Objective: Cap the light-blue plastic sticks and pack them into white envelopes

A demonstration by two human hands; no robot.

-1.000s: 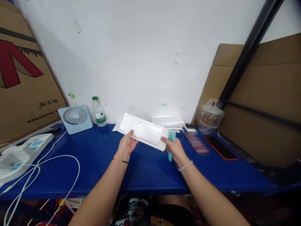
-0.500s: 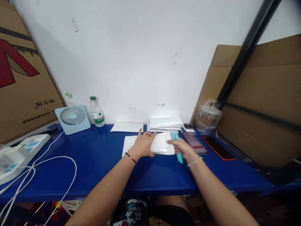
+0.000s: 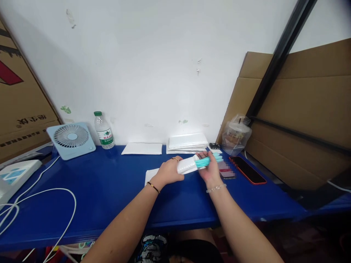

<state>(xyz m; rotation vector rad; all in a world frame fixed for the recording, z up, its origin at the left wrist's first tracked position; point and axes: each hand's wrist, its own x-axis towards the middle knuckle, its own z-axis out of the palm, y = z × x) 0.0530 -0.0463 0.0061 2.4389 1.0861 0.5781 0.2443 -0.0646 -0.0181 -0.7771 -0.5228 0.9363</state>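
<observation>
A white padded envelope [image 3: 187,165], bubbled on its surface, is raised over the table and tilted up to the right. My left hand [image 3: 169,171] is closed around its middle, hiding part of it. At the envelope's right end is a bundle of several thin turquoise sticks [image 3: 204,162], whose exact kind I cannot make out. They lie across my right hand [image 3: 210,171], which grips them with the fingers curled round. Their left ends meet the envelope's mouth and seem to be inside it.
On the blue table [image 3: 115,197], flat white envelopes [image 3: 142,148] and a stack of them [image 3: 188,140] lie by the wall. Phones [image 3: 248,170], a bagged drink cup [image 3: 236,135], a water bottle [image 3: 104,132], a fan [image 3: 72,140] and a white cable [image 3: 74,204] surround the hands.
The envelope has been lifted and tilted, and its mouth now faces right. My right hand has turned palm up, and the sticks have swung from steep to nearly level, in line with the envelope.
</observation>
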